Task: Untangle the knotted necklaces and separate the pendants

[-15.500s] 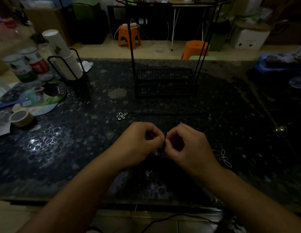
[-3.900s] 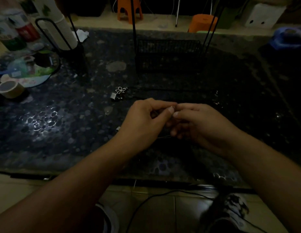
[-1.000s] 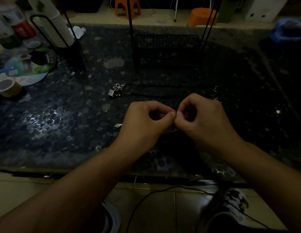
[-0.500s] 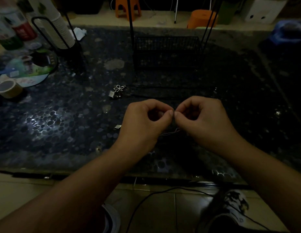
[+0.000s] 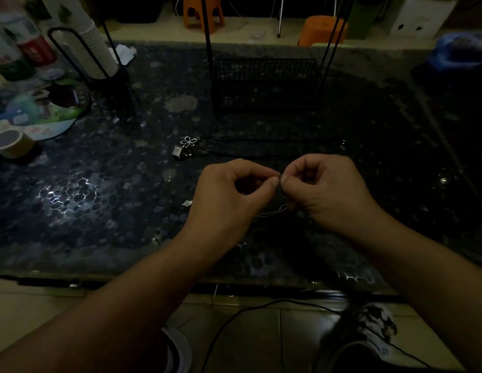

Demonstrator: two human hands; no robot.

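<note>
My left hand (image 5: 229, 195) and my right hand (image 5: 326, 189) meet above the dark pebbled table (image 5: 99, 211), thumbs and forefingers pinching a thin dark necklace cord between them. A pale thread of chain (image 5: 272, 211) hangs below the fingertips. A silver flower pendant (image 5: 190, 141) with a small square pendant (image 5: 177, 151) lies beyond my left hand, black cords (image 5: 248, 154) trailing right from it. A tiny silver charm (image 5: 187, 203) lies left of my left hand. The knot itself is hidden by my fingers.
A black wire basket (image 5: 264, 82) stands at the back centre. A stack of paper cups in a wire holder (image 5: 91, 52), a tape roll (image 5: 10, 142) and a round fan (image 5: 45, 111) sit at the left. A small glinting item (image 5: 443, 180) lies at the right.
Over the last second both hands stay pinched together on the cord with only small finger shifts. Earlier the flower pendant gained a square pendant beside it.
</note>
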